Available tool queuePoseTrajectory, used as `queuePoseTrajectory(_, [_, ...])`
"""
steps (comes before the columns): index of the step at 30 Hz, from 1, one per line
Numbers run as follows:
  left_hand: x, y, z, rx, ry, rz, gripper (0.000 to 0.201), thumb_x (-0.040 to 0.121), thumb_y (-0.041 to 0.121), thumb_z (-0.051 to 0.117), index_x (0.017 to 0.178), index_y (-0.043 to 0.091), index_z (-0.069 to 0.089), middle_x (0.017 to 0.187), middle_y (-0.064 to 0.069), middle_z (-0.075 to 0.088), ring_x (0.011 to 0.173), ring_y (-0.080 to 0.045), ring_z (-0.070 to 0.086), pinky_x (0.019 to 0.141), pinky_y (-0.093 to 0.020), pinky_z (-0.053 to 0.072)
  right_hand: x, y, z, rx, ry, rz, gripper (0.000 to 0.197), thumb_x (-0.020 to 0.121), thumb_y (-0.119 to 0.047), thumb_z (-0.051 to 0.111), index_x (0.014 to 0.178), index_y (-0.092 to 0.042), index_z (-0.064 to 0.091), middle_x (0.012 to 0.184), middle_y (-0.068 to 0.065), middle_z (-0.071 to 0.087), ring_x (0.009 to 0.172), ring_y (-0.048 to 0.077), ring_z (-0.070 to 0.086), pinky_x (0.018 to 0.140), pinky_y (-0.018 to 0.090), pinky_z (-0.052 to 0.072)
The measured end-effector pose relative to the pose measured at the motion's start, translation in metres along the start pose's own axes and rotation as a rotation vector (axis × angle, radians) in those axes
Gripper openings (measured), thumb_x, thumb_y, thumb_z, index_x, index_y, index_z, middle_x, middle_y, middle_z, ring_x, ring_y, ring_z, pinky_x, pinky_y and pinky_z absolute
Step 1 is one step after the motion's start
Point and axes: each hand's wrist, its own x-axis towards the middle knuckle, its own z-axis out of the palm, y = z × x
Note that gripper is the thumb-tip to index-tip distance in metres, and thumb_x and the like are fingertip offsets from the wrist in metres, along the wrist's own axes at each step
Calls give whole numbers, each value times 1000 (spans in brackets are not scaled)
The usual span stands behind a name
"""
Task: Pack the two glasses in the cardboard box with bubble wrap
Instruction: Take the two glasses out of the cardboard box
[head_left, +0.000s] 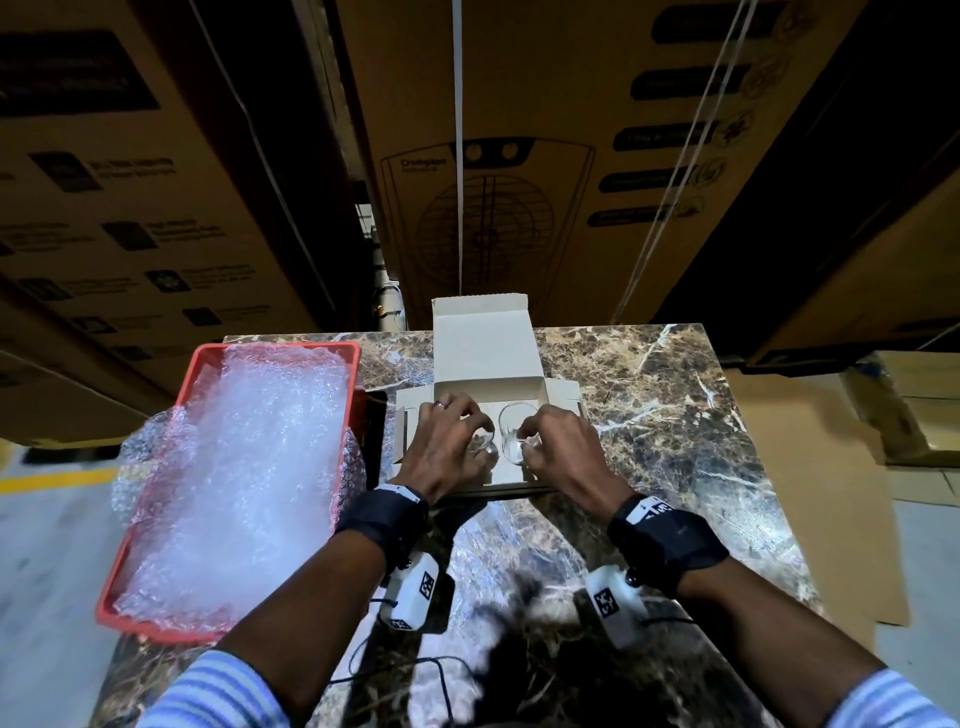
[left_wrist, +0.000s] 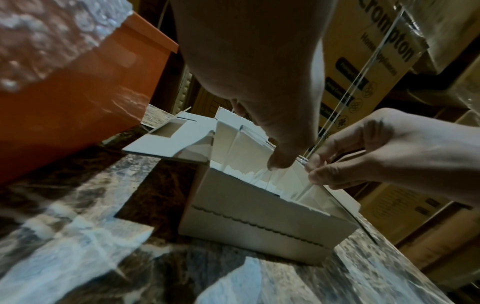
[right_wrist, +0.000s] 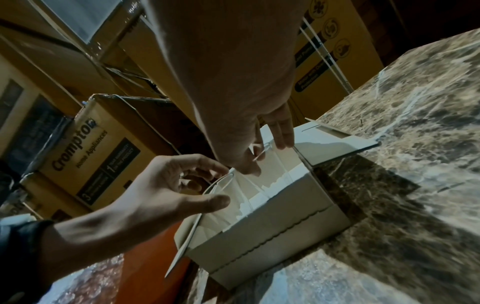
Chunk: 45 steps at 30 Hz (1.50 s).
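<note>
A white cardboard box (head_left: 483, 353) stands open on the marble table, lid tipped back. Two clear glasses stand upright inside it, side by side. My left hand (head_left: 470, 434) reaches in from above and grips the left glass (head_left: 482, 446) by its rim. My right hand (head_left: 524, 441) pinches the rim of the right glass (head_left: 511, 428). In the left wrist view my thumb sits on the left glass (left_wrist: 241, 156) above the box wall (left_wrist: 259, 230). The right wrist view shows my fingertips on the right glass (right_wrist: 267, 156). Loose bubble wrap (head_left: 249, 467) fills a red tray (head_left: 111, 597) to the left.
The marble table (head_left: 649, 415) is bare to the right of the box and in front of it. The box side flaps (head_left: 563, 392) lie spread outward. Large brown cartons (head_left: 519, 156) stand stacked behind the table. The red tray overhangs the table's left edge.
</note>
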Motion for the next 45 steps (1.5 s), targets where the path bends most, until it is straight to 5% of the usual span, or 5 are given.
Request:
queuePoseTrajectory(6, [-4, 3, -6, -105, 4, -79, 55, 79, 31, 80, 128, 18, 60, 126, -6, 48, 110, -25, 48, 90, -37, 45, 5, 4, -1, 52, -29, 43, 51, 80, -34, 84, 123, -19, 63, 130, -1, 46, 90, 21, 62, 83, 39, 56])
queuePoseTrajectory(15, [-7, -4, -9, -155, -107, -205, 68, 76, 29, 85, 138, 14, 60, 131, -6, 56, 117, -26, 57, 100, -34, 48, 16, -3, -2, 25, -186, -52, 78, 88, -22, 78, 155, -14, 38, 155, 9, 43, 139, 27, 44, 116, 36, 38])
queuePoseTrajectory(34, [-58, 32, -68, -161, 151, -152, 69, 68, 31, 91, 129, 12, 68, 117, -6, 66, 107, -23, 62, 94, -35, 53, -31, -33, -55, 107, 3, -166, 75, 83, -20, 84, 148, -9, 49, 151, 11, 52, 137, 27, 50, 116, 31, 38])
queuePoseTrajectory(39, [-98, 39, -65, -148, 85, -224, 76, 70, 38, 90, 137, 13, 63, 120, -3, 63, 110, -20, 60, 94, -31, 54, -60, -44, -60, 111, -124, -184, 74, 85, -19, 82, 149, -8, 48, 151, 8, 52, 137, 23, 51, 110, 19, 34])
queuePoseTrajectory(45, [-123, 46, -42, -149, -39, -356, 78, 74, 42, 87, 141, 17, 58, 131, -6, 60, 120, -24, 57, 102, -39, 54, -82, -42, -22, 129, -293, -152, 70, 86, -10, 79, 148, -9, 47, 145, 10, 57, 119, 24, 64, 97, 23, 54])
